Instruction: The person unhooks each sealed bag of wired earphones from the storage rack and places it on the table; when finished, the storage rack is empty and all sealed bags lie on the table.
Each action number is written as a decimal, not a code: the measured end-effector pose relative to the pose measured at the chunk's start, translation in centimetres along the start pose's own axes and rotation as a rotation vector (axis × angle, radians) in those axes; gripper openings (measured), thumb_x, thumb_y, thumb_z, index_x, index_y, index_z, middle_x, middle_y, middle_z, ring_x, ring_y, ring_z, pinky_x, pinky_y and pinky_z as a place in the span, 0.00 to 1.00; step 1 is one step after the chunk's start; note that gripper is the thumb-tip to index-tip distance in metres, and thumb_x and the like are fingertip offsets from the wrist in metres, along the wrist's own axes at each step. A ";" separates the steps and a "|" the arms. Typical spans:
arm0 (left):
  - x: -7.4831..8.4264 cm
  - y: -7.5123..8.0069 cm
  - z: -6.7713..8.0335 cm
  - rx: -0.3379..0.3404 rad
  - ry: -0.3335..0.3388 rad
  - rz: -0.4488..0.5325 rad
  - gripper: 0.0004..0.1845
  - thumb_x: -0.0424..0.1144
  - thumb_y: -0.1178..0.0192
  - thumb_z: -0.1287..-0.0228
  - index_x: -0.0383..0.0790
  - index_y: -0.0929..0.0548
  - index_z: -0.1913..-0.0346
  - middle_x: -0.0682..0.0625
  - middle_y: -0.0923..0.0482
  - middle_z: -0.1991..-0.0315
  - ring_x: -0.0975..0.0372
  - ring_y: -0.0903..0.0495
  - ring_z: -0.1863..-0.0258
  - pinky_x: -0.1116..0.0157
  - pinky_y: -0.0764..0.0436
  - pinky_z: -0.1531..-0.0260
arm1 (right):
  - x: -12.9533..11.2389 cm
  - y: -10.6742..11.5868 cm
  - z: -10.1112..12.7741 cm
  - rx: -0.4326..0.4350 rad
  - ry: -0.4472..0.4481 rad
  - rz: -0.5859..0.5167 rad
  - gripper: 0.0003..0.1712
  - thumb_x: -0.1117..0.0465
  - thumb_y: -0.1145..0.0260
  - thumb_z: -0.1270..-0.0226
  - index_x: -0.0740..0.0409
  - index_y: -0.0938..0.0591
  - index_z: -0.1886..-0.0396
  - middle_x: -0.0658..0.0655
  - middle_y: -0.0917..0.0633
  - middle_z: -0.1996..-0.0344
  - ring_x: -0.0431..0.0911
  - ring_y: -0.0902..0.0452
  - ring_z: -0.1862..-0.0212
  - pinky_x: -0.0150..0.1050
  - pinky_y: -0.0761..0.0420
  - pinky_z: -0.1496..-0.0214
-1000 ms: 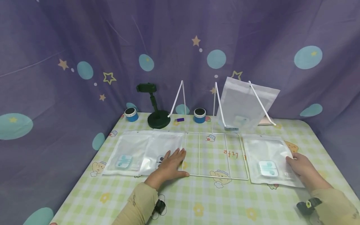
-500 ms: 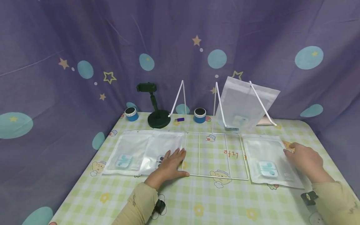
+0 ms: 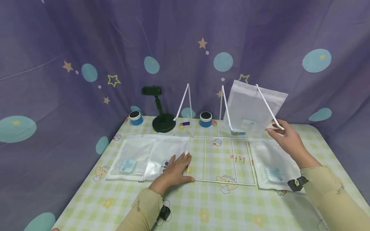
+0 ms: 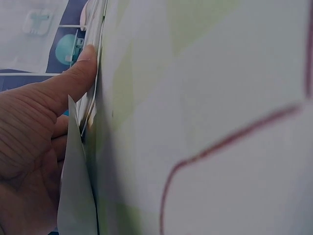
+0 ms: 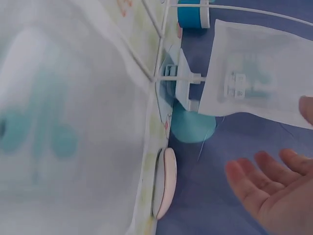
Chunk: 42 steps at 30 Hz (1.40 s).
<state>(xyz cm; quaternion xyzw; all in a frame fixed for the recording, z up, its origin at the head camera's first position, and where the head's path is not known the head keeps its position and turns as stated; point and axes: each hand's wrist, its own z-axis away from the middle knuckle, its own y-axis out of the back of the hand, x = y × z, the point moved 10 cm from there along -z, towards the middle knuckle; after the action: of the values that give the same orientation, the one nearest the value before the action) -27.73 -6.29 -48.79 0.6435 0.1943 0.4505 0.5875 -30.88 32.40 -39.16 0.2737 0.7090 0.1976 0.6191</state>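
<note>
My left hand [image 3: 173,171] rests with its fingers stretched over the left edge of a white wire rack [image 3: 224,183] and on a clear-white zip bag [image 3: 170,144] beside it. Another such bag [image 3: 137,147], with turquoise earphones in a case visible inside, lies further left. My right hand [image 3: 290,141] hovers by the lower right of a zip bag [image 3: 245,102] hanging on the rack's right hook. In the right wrist view the right hand [image 5: 283,191] has loosely bent fingers and holds nothing; its thumb tip overlaps the hanging bag [image 5: 259,63], contact unclear. Below that arm lies an earphone bag [image 3: 263,157].
Along the back stand a dark phone stand [image 3: 163,123], a blue jar [image 3: 136,118], another blue jar [image 3: 206,120] and a small purple item [image 3: 185,123]. A pale pink rounded object [image 5: 168,183] sits behind the hanging bag. The rack's other white hooks [image 3: 181,101] jut upward and forward.
My right hand has let go of the right-hand flat bag's edge and moved up and left toward the hanging bag. The left hand has stayed in place.
</note>
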 end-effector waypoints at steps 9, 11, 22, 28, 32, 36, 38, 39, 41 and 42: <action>0.1 -0.2 -0.1 -0.003 0.002 -0.012 0.51 0.60 0.33 0.43 0.34 0.43 0.25 0.43 0.48 0.24 0.48 0.51 0.25 0.43 0.57 0.30 | -1.4 0.2 -1.8 0.133 0.040 -0.156 0.26 0.47 0.40 0.28 0.66 0.30 0.50 0.57 0.23 0.62 0.49 0.23 0.57 0.41 0.27 0.60; 0.1 -0.1 -0.1 -0.002 0.001 -0.011 0.51 0.59 0.33 0.43 0.33 0.43 0.25 0.42 0.47 0.24 0.48 0.51 0.25 0.42 0.57 0.30 | -1.7 0.2 -2.0 0.157 0.042 -0.187 0.21 0.48 0.38 0.29 0.63 0.28 0.58 0.49 0.22 0.70 0.42 0.24 0.64 0.34 0.27 0.64; 0.1 -0.2 -0.2 0.005 -0.003 -0.010 0.51 0.59 0.33 0.43 0.34 0.42 0.25 0.42 0.47 0.25 0.48 0.51 0.25 0.43 0.57 0.30 | -1.8 0.6 -1.5 0.207 -0.025 -0.202 0.27 0.49 0.41 0.27 0.73 0.22 0.56 0.40 0.23 0.73 0.34 0.28 0.67 0.32 0.29 0.63; 0.2 -0.1 -0.1 0.012 -0.003 -0.002 0.51 0.59 0.33 0.43 0.33 0.42 0.26 0.42 0.47 0.25 0.48 0.51 0.25 0.43 0.57 0.30 | -2.2 1.2 -0.7 0.222 0.010 -0.193 0.26 0.50 0.44 0.25 0.72 0.24 0.48 0.42 0.26 0.70 0.36 0.29 0.69 0.26 0.27 0.65; 0.1 -0.1 0.0 0.009 -0.001 -0.008 0.51 0.59 0.33 0.44 0.33 0.42 0.25 0.42 0.47 0.25 0.48 0.51 0.25 0.42 0.57 0.30 | -2.3 1.5 -0.2 0.230 0.027 -0.195 0.22 0.52 0.43 0.25 0.71 0.24 0.53 0.39 0.26 0.71 0.36 0.30 0.69 0.24 0.27 0.67; 0.0 -0.1 0.0 0.009 0.004 -0.012 0.52 0.60 0.33 0.44 0.34 0.43 0.25 0.43 0.47 0.24 0.48 0.51 0.25 0.43 0.57 0.30 | -2.4 1.8 0.5 0.241 0.052 -0.211 0.17 0.55 0.41 0.26 0.68 0.23 0.62 0.39 0.25 0.76 0.37 0.30 0.72 0.26 0.28 0.71; 0.0 0.0 0.0 0.013 0.003 -0.007 0.52 0.60 0.33 0.44 0.34 0.42 0.25 0.43 0.47 0.24 0.48 0.51 0.25 0.42 0.57 0.30 | -2.5 1.9 0.9 0.239 0.074 -0.227 0.15 0.56 0.40 0.27 0.66 0.23 0.65 0.41 0.24 0.79 0.37 0.30 0.73 0.25 0.27 0.71; 0.0 0.0 0.0 0.012 0.005 -0.005 0.52 0.60 0.33 0.44 0.34 0.43 0.25 0.43 0.47 0.24 0.49 0.51 0.25 0.43 0.57 0.30 | -2.5 1.9 1.1 0.237 0.089 -0.226 0.14 0.57 0.40 0.27 0.65 0.23 0.66 0.42 0.24 0.80 0.37 0.30 0.74 0.25 0.27 0.71; -0.1 -0.1 0.0 0.011 0.006 -0.001 0.52 0.60 0.33 0.44 0.34 0.43 0.25 0.43 0.48 0.24 0.49 0.51 0.25 0.43 0.58 0.30 | -2.7 2.0 1.6 0.224 0.119 -0.241 0.12 0.59 0.40 0.27 0.65 0.22 0.66 0.42 0.23 0.80 0.35 0.28 0.74 0.24 0.26 0.70; -0.2 -0.1 0.0 0.009 0.009 -0.002 0.52 0.60 0.34 0.44 0.34 0.43 0.25 0.43 0.48 0.24 0.49 0.51 0.25 0.43 0.58 0.30 | -2.9 1.9 1.9 0.217 0.134 -0.245 0.11 0.60 0.41 0.27 0.65 0.21 0.65 0.41 0.21 0.78 0.34 0.27 0.72 0.23 0.25 0.69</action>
<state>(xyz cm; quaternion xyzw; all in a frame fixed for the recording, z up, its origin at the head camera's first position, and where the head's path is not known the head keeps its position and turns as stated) -27.75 -6.41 -48.95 0.6440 0.1993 0.4519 0.5842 -28.53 31.96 -36.03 0.2368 0.7940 0.0609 0.5566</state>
